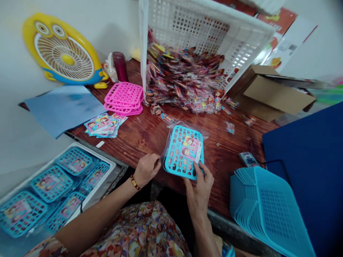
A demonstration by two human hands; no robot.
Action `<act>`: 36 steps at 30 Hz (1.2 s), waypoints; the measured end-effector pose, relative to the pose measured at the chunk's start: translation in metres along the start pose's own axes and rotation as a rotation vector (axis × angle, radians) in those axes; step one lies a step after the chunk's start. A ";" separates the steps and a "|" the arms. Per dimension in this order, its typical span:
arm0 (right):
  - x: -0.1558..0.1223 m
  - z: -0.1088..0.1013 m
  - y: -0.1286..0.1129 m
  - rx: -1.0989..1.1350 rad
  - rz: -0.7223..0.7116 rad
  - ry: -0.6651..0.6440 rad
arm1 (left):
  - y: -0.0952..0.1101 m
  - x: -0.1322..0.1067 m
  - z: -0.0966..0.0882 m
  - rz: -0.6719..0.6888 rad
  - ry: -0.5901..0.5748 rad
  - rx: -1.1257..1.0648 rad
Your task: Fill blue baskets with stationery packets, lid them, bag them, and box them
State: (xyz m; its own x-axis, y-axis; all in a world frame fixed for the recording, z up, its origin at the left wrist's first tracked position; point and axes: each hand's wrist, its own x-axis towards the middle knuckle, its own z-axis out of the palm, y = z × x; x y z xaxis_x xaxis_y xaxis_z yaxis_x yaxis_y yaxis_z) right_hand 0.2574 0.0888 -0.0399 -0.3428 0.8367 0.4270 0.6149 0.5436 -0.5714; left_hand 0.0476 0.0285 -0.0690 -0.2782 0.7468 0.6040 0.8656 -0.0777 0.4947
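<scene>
A blue lidded plastic basket [174, 150] with a printed card [191, 148] on its top lies at the table's front edge, partly in a clear plastic bag [167, 141]. My right hand [199, 182] grips its near right corner, fingers on top and thumb at the edge. At its left side my left hand [147, 169] is closed, the fingertips pinching the edge of the clear bag. Small packaged items show faintly through the basket's holes.
A tipped white crate [211, 32] spills small packets [182, 78]. Pink lids [124, 96] and cards [103, 125] lie left; stacked blue baskets [278, 210] stand right. A bin [118, 162] holds bagged baskets. A fan [66, 59], purple bottle [120, 67] and cardboard box [276, 94] stand behind.
</scene>
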 end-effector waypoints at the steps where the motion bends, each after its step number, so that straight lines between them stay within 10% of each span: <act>1: 0.000 0.001 -0.001 0.003 0.004 0.006 | 0.001 -0.002 0.001 0.015 0.010 0.002; 14: 0.008 0.001 0.009 0.097 0.000 -0.044 | 0.008 0.017 -0.012 0.139 -0.007 -0.001; 25: 0.003 -0.004 0.034 0.184 0.063 -0.056 | 0.013 -0.008 -0.011 -0.162 -0.277 -0.292; 36: 0.006 0.003 0.023 0.193 0.116 0.138 | 0.035 0.007 0.005 -0.194 -0.028 -0.226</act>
State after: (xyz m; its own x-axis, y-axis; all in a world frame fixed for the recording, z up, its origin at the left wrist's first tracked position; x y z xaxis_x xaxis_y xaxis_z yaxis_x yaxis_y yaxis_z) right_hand 0.2672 0.1062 -0.0531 -0.1695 0.8844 0.4349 0.4934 0.4582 -0.7393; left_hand 0.0784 0.0341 -0.0505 -0.4147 0.7800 0.4686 0.6817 -0.0748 0.7278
